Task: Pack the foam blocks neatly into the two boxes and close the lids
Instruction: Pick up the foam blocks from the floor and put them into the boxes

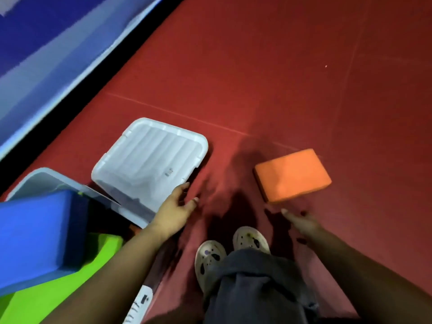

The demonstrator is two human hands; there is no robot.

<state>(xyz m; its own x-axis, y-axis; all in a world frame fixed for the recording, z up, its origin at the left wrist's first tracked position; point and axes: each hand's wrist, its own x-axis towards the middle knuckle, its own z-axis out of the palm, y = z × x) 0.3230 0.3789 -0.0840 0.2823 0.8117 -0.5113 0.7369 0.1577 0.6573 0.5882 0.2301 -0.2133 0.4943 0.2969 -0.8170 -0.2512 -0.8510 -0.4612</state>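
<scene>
Step in hand, as judged: gathering the last loose block for packing. The red floor [280, 78] is carrying everything. 1 box [131, 213] is sitting just left of the left fingers, its near wall running under the left wrist, and it is holding 1 blue block [35, 239] lying over 1 green block [58, 286]; a second box is not identifiable here. 1 white lid [149, 160] is lying flat just beyond the left fingertips, its near corner almost touching them. 1 orange block [292, 175] is resting on the floor just ahead of the right fingertips, apart from them. The left hand [175, 211] is reaching with fingers spread wide, holding nothing. The right hand [301, 222] is stretching forward with fingers extended, also holding nothing, though blur is hiding detail. The next move probably calls for the right fingers closing around the orange block and carrying it leftward to the box.
</scene>
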